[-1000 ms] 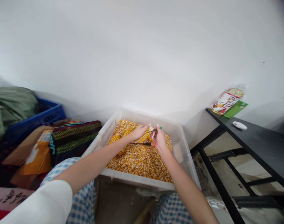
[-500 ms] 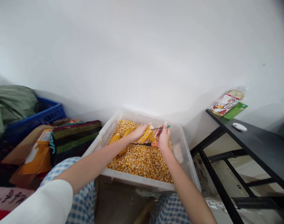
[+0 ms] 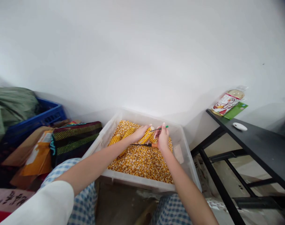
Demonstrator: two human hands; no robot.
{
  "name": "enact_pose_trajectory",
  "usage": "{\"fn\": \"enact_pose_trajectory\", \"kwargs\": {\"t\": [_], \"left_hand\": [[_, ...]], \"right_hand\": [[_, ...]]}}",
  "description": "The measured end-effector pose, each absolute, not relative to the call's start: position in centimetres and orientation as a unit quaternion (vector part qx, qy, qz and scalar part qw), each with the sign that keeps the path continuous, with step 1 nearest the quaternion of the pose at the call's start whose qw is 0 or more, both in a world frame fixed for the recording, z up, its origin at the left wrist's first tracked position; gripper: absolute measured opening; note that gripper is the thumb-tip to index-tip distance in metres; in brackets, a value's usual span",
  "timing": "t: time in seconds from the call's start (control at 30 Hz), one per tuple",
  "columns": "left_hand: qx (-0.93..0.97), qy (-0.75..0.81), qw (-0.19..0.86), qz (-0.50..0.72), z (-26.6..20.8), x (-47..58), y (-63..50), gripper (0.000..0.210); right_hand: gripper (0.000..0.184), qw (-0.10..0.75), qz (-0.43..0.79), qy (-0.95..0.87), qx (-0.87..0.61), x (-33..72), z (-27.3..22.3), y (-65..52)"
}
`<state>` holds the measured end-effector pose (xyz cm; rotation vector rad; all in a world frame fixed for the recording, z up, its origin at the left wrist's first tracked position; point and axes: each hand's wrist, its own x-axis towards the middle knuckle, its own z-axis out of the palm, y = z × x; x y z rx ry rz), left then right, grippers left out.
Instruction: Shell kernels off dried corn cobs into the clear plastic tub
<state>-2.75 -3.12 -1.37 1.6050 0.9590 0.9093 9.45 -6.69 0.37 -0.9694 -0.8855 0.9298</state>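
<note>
The corn cob [image 3: 145,136] lies over loose kernels [image 3: 142,162] in the bin [image 3: 142,179], the left hand [image 3: 140,132] keeping its grip around it. The right hand [image 3: 163,137], pinching a green-ended rod [image 3: 159,128], has drawn back from the cob's end, apparently between strokes.

Turquoise capital letters that read "JA" stand at the left end of a dark bag with yellow-green mesh stripes [image 3: 76,139], at the left; any letters after them cannot be made out. Beside it, an orange packet [image 3: 36,161] bears a white label [image 3: 48,137] with print too small to read. At the lower left edge, a pale pink sheet [image 3: 6,200] carries large black characters, too blurred to read. On the right, a clear bottle [image 3: 236,93] wears a white and red label [image 3: 225,103] whose printing is illegible. A green packet [image 3: 237,111] behind it shows a small pale mark near one corner, also unreadable.
</note>
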Motion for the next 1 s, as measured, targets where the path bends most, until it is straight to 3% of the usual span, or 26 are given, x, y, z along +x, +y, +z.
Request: {"fn": "enact_pose_trajectory", "kwargs": {"t": [0.3, 1.0], "left_hand": [[0.651, 0.379, 0.502, 0.425, -1.62, -3.00, -2.42, 0.056], [0.672, 0.393, 0.482, 0.401, -1.59, -3.14, -2.88, 0.052]], "right_hand": [[0.047, 0.699, 0.404, -0.407, -0.427, 10.29, 0.61, -6.20], [0.048, 0.666, 0.387, -0.444, -0.459, 10.25, 0.56, -6.43]]}}
